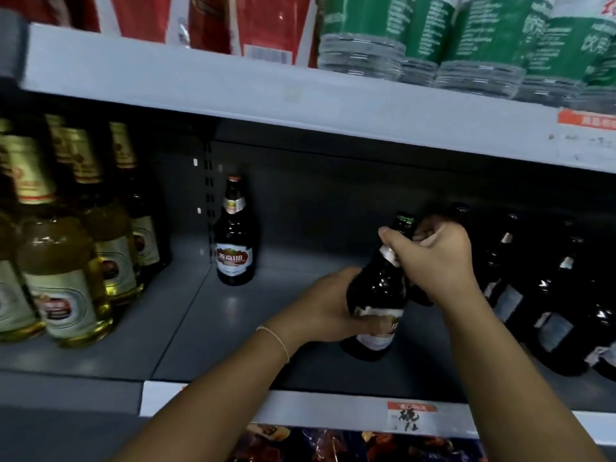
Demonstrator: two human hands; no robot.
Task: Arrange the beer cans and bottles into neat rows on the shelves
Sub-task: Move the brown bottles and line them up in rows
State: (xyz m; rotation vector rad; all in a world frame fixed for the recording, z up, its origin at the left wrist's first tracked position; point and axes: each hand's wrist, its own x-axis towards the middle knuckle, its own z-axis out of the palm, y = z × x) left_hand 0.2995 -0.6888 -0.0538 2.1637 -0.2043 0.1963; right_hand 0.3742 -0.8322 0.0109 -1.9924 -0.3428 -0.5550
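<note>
Landmark: the held dark bottle (376,295), standing on the grey shelf (186,328) near the front edge, right of centre, slightly tilted.

Far left of it, a cluster of pale yellow bottles (63,261) with gold foil necks, several rows deep, standing upright on the same shelf level, well apart from the held bottle.

Left and behind it, a single dark U8-label bottle (235,235) stands upright against the back panel, alone, bare shelf between it and the held bottle.

Left hand (328,308) wraps the lower body of the held bottle, at the label; fingers curled round the glass, gripping. Thin band on that wrist (278,338). Forearm comes in from the bottom centre.

Right hand (433,255) is on the neck of the held bottle, thumb on the left side of the neck just below the green cap (405,219), fingers closed around the neck. Whether it also clasps a second neck behind cannot be told; a dark cap shows just behind the knuckles.

Right of the held bottle, a group of dark bottles (550,295) stands in rows running back, closest one just beside the right wrist; blurred, labels unreadable.

Above it, the upper shelf edge (266,95) carries red packs (260,25) on the left side and green-label water bottles (466,38) on the right side.

Below it, a white price strip (333,408) with a red-and-white tag (411,420), dark packaging underneath.
</note>
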